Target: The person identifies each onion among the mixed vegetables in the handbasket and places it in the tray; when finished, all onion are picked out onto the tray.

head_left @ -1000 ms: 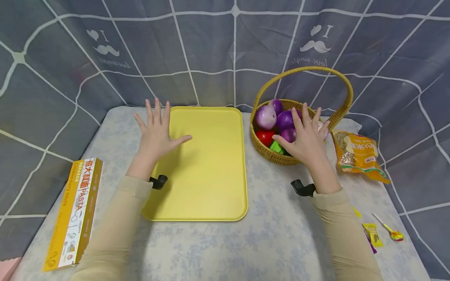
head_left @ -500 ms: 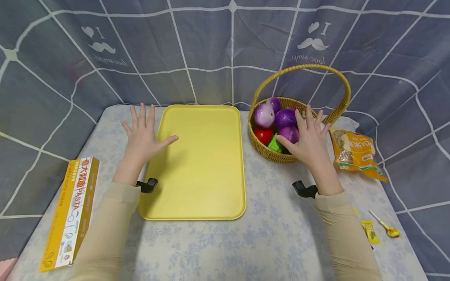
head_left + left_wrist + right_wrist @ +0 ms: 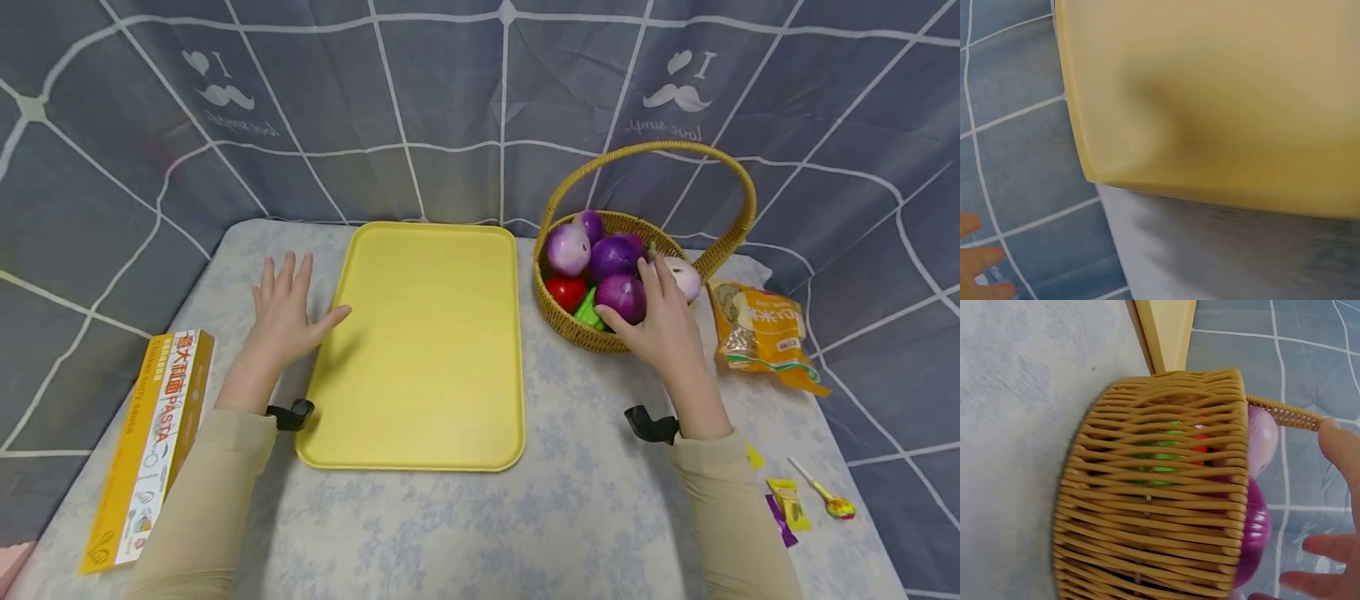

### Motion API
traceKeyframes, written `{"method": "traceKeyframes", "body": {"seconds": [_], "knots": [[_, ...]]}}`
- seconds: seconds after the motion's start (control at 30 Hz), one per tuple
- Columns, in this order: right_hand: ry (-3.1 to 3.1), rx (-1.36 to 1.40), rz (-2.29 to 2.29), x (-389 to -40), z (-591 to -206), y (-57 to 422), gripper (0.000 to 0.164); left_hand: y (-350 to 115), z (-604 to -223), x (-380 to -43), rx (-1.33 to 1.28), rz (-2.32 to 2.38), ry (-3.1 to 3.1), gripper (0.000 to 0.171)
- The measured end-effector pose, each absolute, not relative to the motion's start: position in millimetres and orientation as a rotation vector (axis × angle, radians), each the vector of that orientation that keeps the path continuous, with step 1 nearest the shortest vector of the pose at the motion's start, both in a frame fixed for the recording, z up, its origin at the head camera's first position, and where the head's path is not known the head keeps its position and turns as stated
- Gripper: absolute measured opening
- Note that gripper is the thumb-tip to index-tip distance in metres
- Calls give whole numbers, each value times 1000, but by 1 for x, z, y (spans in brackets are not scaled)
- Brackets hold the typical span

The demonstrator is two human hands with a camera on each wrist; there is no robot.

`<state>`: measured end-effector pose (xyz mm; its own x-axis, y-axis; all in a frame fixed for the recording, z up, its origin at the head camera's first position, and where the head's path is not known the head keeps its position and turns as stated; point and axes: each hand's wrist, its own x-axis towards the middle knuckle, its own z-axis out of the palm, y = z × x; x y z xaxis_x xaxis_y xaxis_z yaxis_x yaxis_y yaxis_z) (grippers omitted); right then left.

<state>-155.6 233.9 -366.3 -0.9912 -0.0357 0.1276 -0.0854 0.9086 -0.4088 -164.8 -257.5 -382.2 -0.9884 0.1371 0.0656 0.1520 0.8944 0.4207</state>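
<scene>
My right hand (image 3: 663, 325) hovers over the front right of a wicker basket (image 3: 573, 329), its thumb and fingers spread around the upper side of a purple onion (image 3: 621, 298). In the right wrist view the fingers (image 3: 1329, 549) hang above the basket's rim, apart from the onion (image 3: 1255, 534). Beside that onion lie a red tomato (image 3: 566, 292), a green vegetable (image 3: 588, 310), a pale purple round vegetable (image 3: 568, 250) and a whitish one (image 3: 678, 279). My left hand (image 3: 281, 321) is held with fingers extended above the table, its thumb over the left edge of a yellow tray (image 3: 420, 350).
A pasta box (image 3: 153, 442) lies at the left. Right of the basket sits an orange food bag (image 3: 768, 333). A lollipop (image 3: 828, 498) and small wrapped candies (image 3: 787, 504) lie near the right edge. The basket's tall handle (image 3: 652, 148) arches above the vegetables.
My left hand has moved left and toward me, off the tray's middle-left area. My right hand has lowered toward the purple onion, its fingers drawing in a little.
</scene>
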Motion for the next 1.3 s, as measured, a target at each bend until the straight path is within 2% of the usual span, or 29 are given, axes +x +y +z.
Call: {"method": "traceKeyframes", "body": {"seconds": [0.3,0.7,1.07,1.3], "knots": [[-2827,-6,755,-160,-383,222,84,-267,-401,-159,-221,-955,-3180,88],[-2756,-190,811,-165,-391,214,75,-269,-419,-153,-138,-1166,-3262,67],[-2670,-158,878,-159,-383,202,73,-268,-428,-146,-85,-1281,-3170,64],[-2606,30,994,-161,-373,174,71,-262,-430,-140,-73,-1292,-3158,63]]}}
